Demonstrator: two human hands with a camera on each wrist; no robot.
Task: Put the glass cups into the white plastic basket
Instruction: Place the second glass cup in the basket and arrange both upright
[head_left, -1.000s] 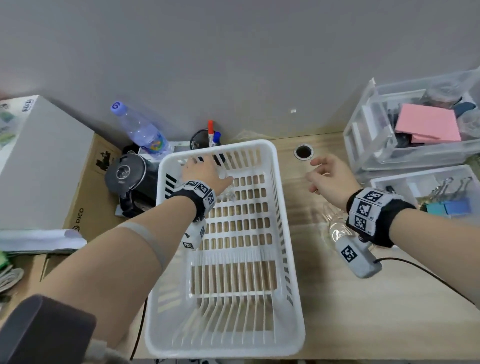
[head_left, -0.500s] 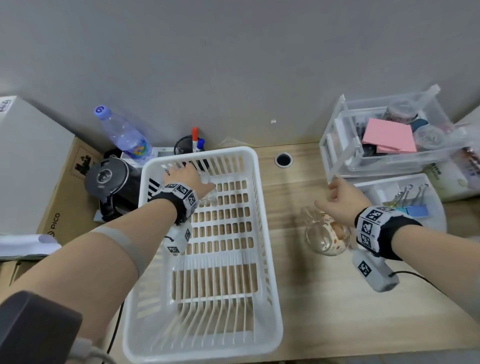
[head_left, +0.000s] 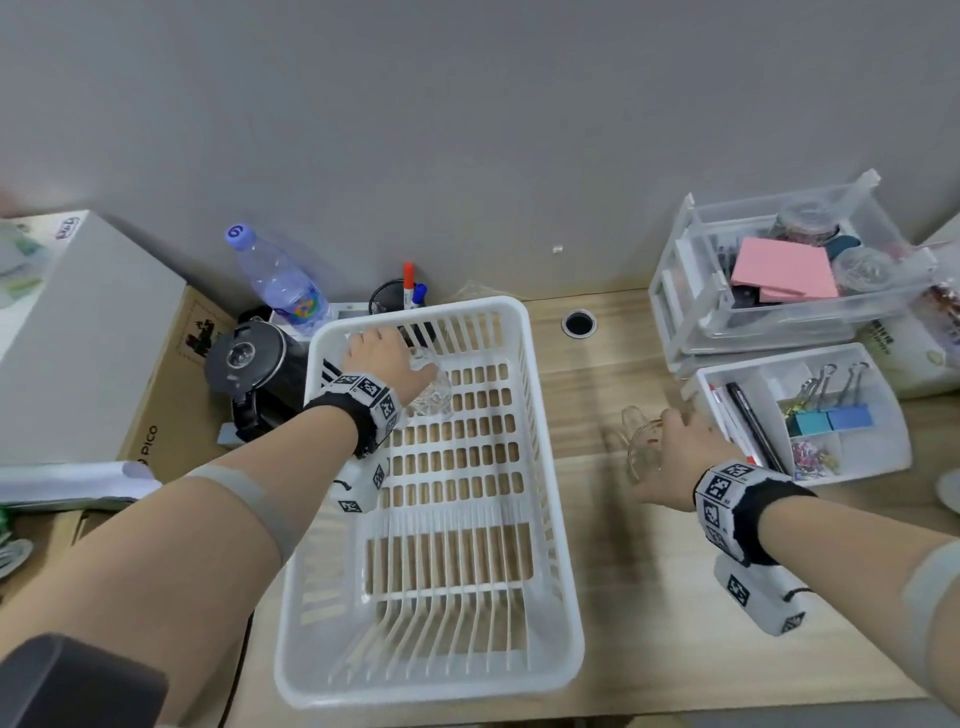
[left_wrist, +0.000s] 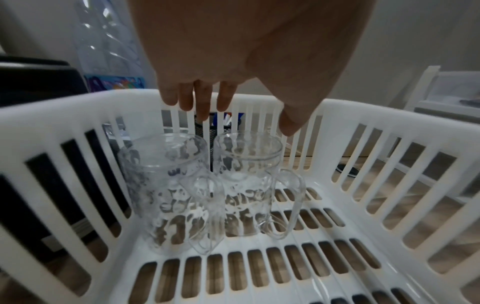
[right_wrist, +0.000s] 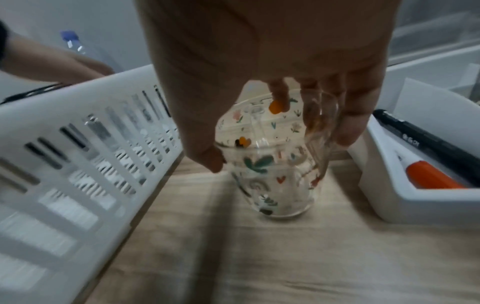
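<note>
The white plastic basket (head_left: 551, 519) lies on the wooden desk. Two clear embossed glass cups with handles, one on the left (left_wrist: 166, 195) and one on the right (left_wrist: 246, 185), stand side by side in its far left corner. My left hand (head_left: 382, 353) (left_wrist: 241, 117) hovers just above their rims with straight fingers, holding nothing. A third glass cup (right_wrist: 272, 185) (head_left: 636, 431), printed with small coloured shapes, stands on the desk right of the basket. My right hand (head_left: 670, 441) (right_wrist: 278, 148) grips its top, thumb on the rim and fingers round the handle side.
A water bottle (head_left: 280, 283), a black kettle (head_left: 249, 364) and a pen holder (head_left: 400, 299) crowd the basket's far left. A white organiser tray (head_left: 883, 457) sits just right of the printed cup, with clear drawers (head_left: 779, 322) behind. A cable hole (head_left: 578, 323) is in the desk.
My right hand drew back from the far side of the desk onto the printed cup and closed on its top. My left hand stayed over the cups in the basket corner.
</note>
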